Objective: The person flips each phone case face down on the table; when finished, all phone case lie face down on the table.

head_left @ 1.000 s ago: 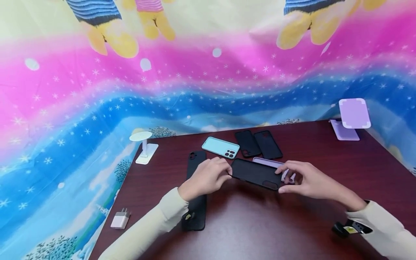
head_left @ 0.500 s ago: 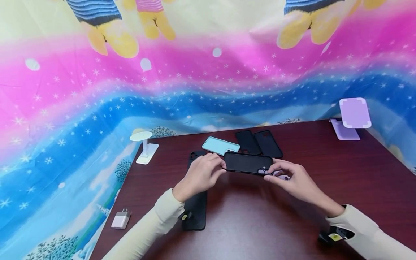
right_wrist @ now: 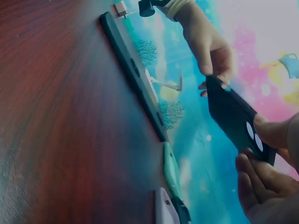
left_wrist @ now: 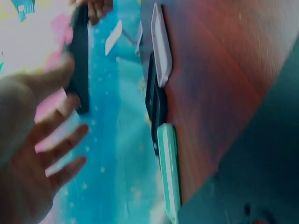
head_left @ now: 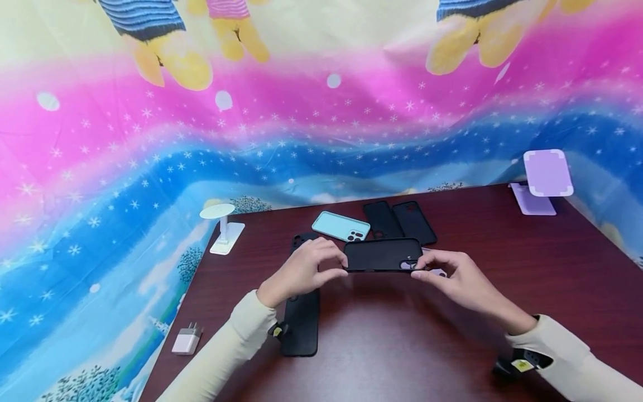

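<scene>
A black phone case (head_left: 374, 254) is held up lengthwise between both hands above the table. Its left end is pinched between the thumb and fingers of my left hand (head_left: 303, 268). My right hand (head_left: 454, 273) pinches the other end, by the camera cutout. In the right wrist view the case (right_wrist: 229, 112) slants, and light shows through the holes of its cutout. Behind the right fingers lies a pale purple phone case, mostly hidden in the head view; the left wrist view shows this purple case (left_wrist: 162, 46) on the table.
Farther back lie a mint phone case (head_left: 336, 224) and two black cases, one (head_left: 384, 218) beside the other (head_left: 414, 222). Below my left forearm, black cases (head_left: 303, 329) lie in line. A white stand (head_left: 227, 237), purple stand (head_left: 547, 173) and charger plug (head_left: 186, 339) sit near the edges.
Both hands have shifted left and the held case has swung from a slant to nearly level, its inner side tipped up more. Over the last half second it has barely moved.
</scene>
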{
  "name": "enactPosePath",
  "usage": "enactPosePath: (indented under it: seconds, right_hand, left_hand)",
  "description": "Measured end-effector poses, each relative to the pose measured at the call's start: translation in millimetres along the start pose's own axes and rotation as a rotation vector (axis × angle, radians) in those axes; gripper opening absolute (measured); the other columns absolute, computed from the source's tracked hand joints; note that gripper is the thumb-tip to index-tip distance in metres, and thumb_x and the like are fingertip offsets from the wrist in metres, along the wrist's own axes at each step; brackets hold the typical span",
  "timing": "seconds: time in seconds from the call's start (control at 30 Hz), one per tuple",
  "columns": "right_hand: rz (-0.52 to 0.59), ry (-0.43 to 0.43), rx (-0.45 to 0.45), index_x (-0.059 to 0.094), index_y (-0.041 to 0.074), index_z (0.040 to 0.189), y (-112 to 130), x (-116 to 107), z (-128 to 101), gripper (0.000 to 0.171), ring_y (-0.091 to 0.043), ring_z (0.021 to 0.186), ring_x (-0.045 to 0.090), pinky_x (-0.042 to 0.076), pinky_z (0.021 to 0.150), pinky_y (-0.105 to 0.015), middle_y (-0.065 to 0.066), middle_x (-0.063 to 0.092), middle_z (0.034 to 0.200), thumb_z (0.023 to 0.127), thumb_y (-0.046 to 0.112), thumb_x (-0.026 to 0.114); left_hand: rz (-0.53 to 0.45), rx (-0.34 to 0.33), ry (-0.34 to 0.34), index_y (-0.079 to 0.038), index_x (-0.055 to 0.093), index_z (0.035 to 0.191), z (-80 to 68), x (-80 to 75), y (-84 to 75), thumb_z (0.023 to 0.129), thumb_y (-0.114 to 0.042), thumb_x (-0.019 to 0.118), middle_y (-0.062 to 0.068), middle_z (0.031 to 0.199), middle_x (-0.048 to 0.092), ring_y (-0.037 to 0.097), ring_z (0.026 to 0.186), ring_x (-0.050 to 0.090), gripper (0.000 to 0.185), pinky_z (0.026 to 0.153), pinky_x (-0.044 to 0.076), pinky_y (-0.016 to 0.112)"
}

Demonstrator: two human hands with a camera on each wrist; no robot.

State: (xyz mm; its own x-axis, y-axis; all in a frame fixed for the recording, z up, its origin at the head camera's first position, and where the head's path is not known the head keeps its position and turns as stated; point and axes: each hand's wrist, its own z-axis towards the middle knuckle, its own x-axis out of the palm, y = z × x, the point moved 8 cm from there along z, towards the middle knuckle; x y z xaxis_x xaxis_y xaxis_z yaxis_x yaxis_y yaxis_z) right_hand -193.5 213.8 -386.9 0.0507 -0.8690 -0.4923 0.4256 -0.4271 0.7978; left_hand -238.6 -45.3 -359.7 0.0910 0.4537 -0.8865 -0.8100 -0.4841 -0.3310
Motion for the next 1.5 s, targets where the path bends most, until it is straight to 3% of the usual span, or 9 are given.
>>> enactPosePath:
  seconds: [0.23, 0.33, 0.47, 0.57, 0.77, 1.0, 1.13, 1.23, 1.5]
  right_hand:
    - [0.067, 0.180, -0.130, 0.070, 0.022, 0.095, 13, -7, 3, 0.022, -0.009, 0.078, 0.061, 0.048, 0.060, -0.028, 0.006, 0.068, 0.092, 0.092, 0.000, 0.073]
    - [0.102, 0.271, -0.200, 0.069, 0.020, 0.098, 17, -10, 7, 0.026, -0.008, 0.072, 0.057, 0.046, 0.056, -0.027, 0.005, 0.067, 0.091, 0.092, -0.006, 0.070]
    - [0.167, 0.353, -0.233, 0.066, 0.015, 0.101, 16, -15, 15, 0.027, -0.010, 0.074, 0.058, 0.048, 0.056, -0.028, 0.003, 0.068, 0.091, 0.093, -0.010, 0.066]
    - [0.186, 0.350, -0.218, 0.067, 0.011, 0.107, 10, -19, 25, 0.025, -0.013, 0.076, 0.062, 0.051, 0.060, -0.028, -0.001, 0.073, 0.095, 0.095, -0.010, 0.063]
    - [0.258, 0.275, -0.098, 0.057, 0.000, 0.139, -10, -19, 52, 0.037, -0.015, 0.092, 0.073, 0.060, 0.079, -0.028, 0.002, 0.076, 0.117, 0.102, 0.000, 0.058]
    - [0.391, 0.250, 0.098, 0.043, 0.007, 0.155, -22, -5, 74, 0.050, -0.009, 0.108, 0.072, 0.060, 0.088, -0.032, 0.008, 0.071, 0.128, 0.108, 0.018, 0.055]
    - [0.446, 0.252, 0.133, 0.041, 0.009, 0.157, -24, 2, 80, 0.052, -0.011, 0.100, 0.072, 0.060, 0.086, -0.035, 0.006, 0.070, 0.131, 0.108, 0.021, 0.054]
    - [0.467, 0.269, 0.138, 0.040, 0.009, 0.158, -25, 6, 84, 0.053, -0.014, 0.094, 0.071, 0.060, 0.083, -0.039, 0.004, 0.069, 0.133, 0.108, 0.021, 0.054]
    - [0.419, 0.327, 0.124, 0.043, 0.007, 0.156, -22, 15, 94, 0.052, -0.019, 0.099, 0.075, 0.061, 0.080, -0.039, 0.000, 0.072, 0.128, 0.107, 0.022, 0.056]
  left_hand:
    - [-0.321, 0.033, 0.156, -0.023, 0.075, 0.107, -4.4, 0.7, 10.6, 0.091, -0.022, 0.079, -0.002, 0.109, 0.066, 0.011, 0.109, 0.058, 0.017, 0.099, 0.052, 0.041]
    - [-0.438, 0.090, 0.203, -0.017, 0.075, 0.102, -6.0, 3.5, 3.4, 0.091, -0.018, 0.079, -0.001, 0.109, 0.069, 0.013, 0.108, 0.063, 0.012, 0.099, 0.054, 0.039]
    - [-0.510, 0.174, 0.220, -0.013, 0.074, 0.098, -8.3, 6.2, -12.1, 0.092, -0.015, 0.078, 0.003, 0.112, 0.073, 0.012, 0.111, 0.066, 0.007, 0.098, 0.055, 0.031]
    - [-0.494, 0.222, 0.159, -0.013, 0.073, 0.097, -8.9, 4.8, -21.8, 0.093, -0.012, 0.077, 0.003, 0.108, 0.073, 0.011, 0.108, 0.066, 0.006, 0.095, 0.056, 0.030]
    - [-0.431, 0.254, -0.041, -0.014, 0.072, 0.097, -7.9, -0.9, -32.7, 0.089, -0.007, 0.079, 0.000, 0.098, 0.071, 0.009, 0.097, 0.066, 0.014, 0.086, 0.058, 0.032]
    - [-0.373, 0.224, -0.160, -0.018, 0.072, 0.100, -7.0, 3.7, -37.6, 0.089, -0.014, 0.081, -0.006, 0.096, 0.071, 0.002, 0.091, 0.064, 0.015, 0.081, 0.054, 0.019]
    - [-0.355, 0.164, -0.183, -0.019, 0.073, 0.106, -6.2, 8.8, -35.2, 0.090, -0.019, 0.081, -0.005, 0.101, 0.073, 0.005, 0.094, 0.065, 0.018, 0.080, 0.053, 0.020]
    - [-0.354, 0.122, -0.164, -0.020, 0.073, 0.111, -6.2, 16.7, -33.8, 0.091, -0.021, 0.080, -0.005, 0.106, 0.074, 0.006, 0.095, 0.066, 0.022, 0.080, 0.054, 0.020]
    - [-0.369, 0.075, -0.130, -0.022, 0.073, 0.109, -6.3, 30.6, -38.9, 0.090, -0.027, 0.081, -0.007, 0.104, 0.075, 0.002, 0.094, 0.065, 0.021, 0.077, 0.052, 0.017]
